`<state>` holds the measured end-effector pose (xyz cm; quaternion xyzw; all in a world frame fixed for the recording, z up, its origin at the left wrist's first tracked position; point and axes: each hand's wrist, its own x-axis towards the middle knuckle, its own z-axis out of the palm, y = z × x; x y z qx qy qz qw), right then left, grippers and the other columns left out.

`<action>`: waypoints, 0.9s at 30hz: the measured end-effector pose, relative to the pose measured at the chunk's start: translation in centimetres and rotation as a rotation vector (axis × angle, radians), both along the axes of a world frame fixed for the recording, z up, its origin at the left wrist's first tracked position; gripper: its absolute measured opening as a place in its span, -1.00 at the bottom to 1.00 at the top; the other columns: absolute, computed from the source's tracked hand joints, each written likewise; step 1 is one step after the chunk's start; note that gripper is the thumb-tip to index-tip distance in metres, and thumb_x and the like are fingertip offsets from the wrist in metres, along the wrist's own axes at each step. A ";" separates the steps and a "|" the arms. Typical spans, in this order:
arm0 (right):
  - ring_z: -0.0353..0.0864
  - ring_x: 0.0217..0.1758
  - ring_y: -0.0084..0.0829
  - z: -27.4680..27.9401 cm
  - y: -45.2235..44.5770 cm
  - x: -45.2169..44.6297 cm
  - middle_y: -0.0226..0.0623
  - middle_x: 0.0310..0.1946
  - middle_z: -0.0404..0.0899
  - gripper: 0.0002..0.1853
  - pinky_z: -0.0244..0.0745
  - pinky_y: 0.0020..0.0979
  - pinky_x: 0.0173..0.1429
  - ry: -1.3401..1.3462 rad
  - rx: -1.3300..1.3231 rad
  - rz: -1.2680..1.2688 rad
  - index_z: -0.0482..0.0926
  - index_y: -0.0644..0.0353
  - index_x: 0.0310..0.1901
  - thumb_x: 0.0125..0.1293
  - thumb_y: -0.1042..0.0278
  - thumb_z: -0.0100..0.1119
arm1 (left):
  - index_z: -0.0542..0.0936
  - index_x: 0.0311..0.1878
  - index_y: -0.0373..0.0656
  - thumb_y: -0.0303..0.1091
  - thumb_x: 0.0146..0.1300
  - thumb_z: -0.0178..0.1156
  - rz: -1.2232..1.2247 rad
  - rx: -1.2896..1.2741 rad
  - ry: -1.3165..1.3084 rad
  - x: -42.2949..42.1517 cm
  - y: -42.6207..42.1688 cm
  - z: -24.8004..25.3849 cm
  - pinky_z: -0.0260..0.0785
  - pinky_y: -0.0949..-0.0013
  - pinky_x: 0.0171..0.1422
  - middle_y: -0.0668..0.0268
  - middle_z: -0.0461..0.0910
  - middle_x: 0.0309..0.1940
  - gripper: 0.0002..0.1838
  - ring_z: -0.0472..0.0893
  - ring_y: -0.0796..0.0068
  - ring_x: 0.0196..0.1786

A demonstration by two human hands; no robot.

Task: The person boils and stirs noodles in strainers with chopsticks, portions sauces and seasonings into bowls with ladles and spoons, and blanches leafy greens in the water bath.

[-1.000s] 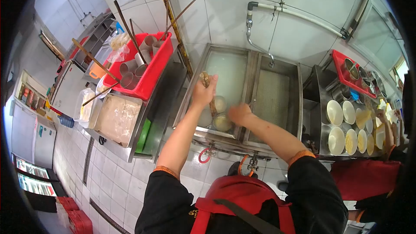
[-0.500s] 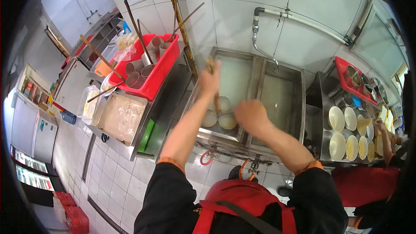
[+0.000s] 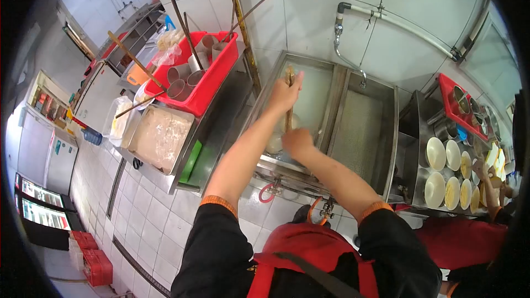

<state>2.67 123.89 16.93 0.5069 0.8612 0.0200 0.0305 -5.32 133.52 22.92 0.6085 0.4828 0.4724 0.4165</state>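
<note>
My left hand (image 3: 284,95) is wrapped round the upper part of upright brown wooden handles (image 3: 289,120) over the left sink basin; they look like a bundle, though I cannot count them. At their lower end, my right hand (image 3: 298,142) is closed against them, its fingers mostly hidden from above. Round pale bowl-shaped pieces (image 3: 274,144), perhaps noodle strainers, sit in the water beneath the right hand and partly behind it. Cloudy water fills the left basin (image 3: 314,85).
Right of it is a second basin (image 3: 361,127) under a metal tap (image 3: 362,81). A red bin (image 3: 190,96) of metal cups and long sticks stands left, above a floury tray (image 3: 160,140). At right, a co-worker's hand (image 3: 486,171) is near several bowls (image 3: 435,190).
My right hand has moved in from the right to the lower end of the handles, covering some round pieces. My left hand keeps its grip. The whole view has shifted slightly.
</note>
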 end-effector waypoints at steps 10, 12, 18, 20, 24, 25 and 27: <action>0.71 -0.18 -0.29 -5.4 0.3 -0.4 -0.28 -0.29 0.69 -0.82 0.57 -0.31 -0.26 -0.011 -0.094 -0.001 0.71 0.11 -0.33 0.22 0.34 0.10 | 0.48 -0.62 -0.17 0.16 0.28 0.12 0.105 0.028 0.059 1.2 0.0 -0.6 0.29 0.32 -0.47 0.34 0.44 -0.74 -0.43 0.47 0.51 -0.61; 0.70 -0.17 -0.29 -4.8 0.9 -0.6 -0.29 -0.29 0.69 -0.82 0.57 -0.30 -0.26 -0.050 -0.070 0.052 0.71 0.10 -0.32 0.23 0.33 0.09 | 0.48 -0.61 -0.17 0.14 0.29 0.12 0.096 0.037 0.046 1.4 0.2 0.1 0.28 0.33 -0.47 0.35 0.44 -0.73 -0.44 0.46 0.53 -0.61; 0.70 -0.15 -0.20 -3.3 0.4 -0.1 -0.21 -0.19 0.67 -0.80 0.58 -0.20 -0.13 0.015 -0.143 -0.010 0.69 0.15 -0.26 0.23 0.36 0.06 | 0.47 -0.57 -0.18 0.11 0.30 0.13 0.054 0.026 0.031 1.6 -1.0 0.7 0.26 0.38 -0.48 0.40 0.40 -0.72 -0.47 0.41 0.57 -0.62; 0.70 -0.15 -0.18 -2.1 0.5 0.0 -0.20 -0.20 0.67 -0.77 0.58 -0.17 -0.13 -0.026 -0.115 0.014 0.69 0.17 -0.23 0.25 0.35 0.03 | 0.47 -0.58 -0.18 0.10 0.30 0.14 0.064 -0.035 -0.017 2.1 -0.9 0.3 0.27 0.38 -0.47 0.40 0.41 -0.72 -0.47 0.42 0.58 -0.61; 0.70 -0.14 -0.15 -3.7 1.4 0.1 -0.20 -0.17 0.67 -0.77 0.58 -0.16 -0.12 0.000 -0.203 -0.066 0.70 0.13 -0.24 0.25 0.34 0.02 | 0.47 -0.57 -0.19 0.15 0.30 0.11 -0.014 -0.074 -0.089 2.5 -1.4 0.7 0.31 0.34 -0.42 0.37 0.43 -0.70 -0.44 0.45 0.55 -0.58; 0.70 -0.15 -0.14 -4.6 1.0 -0.4 -0.21 -0.19 0.67 -0.77 0.58 -0.16 -0.13 0.017 -0.198 -0.060 0.70 0.12 -0.24 0.26 0.34 0.02 | 0.48 -0.55 -0.20 0.18 0.30 0.09 0.059 -0.023 0.073 2.4 -1.9 1.0 0.34 0.31 -0.39 0.36 0.45 -0.70 -0.42 0.46 0.51 -0.57; 0.70 -0.18 -0.15 -8.7 1.3 0.2 -0.23 -0.25 0.69 -0.78 0.59 -0.17 -0.17 0.104 -0.151 -0.040 0.70 0.11 -0.24 0.25 0.34 0.02 | 0.49 -0.52 -0.22 0.24 0.29 0.06 0.139 0.064 0.191 2.6 -0.8 -0.5 0.36 0.25 -0.34 0.34 0.47 -0.69 -0.38 0.49 0.44 -0.56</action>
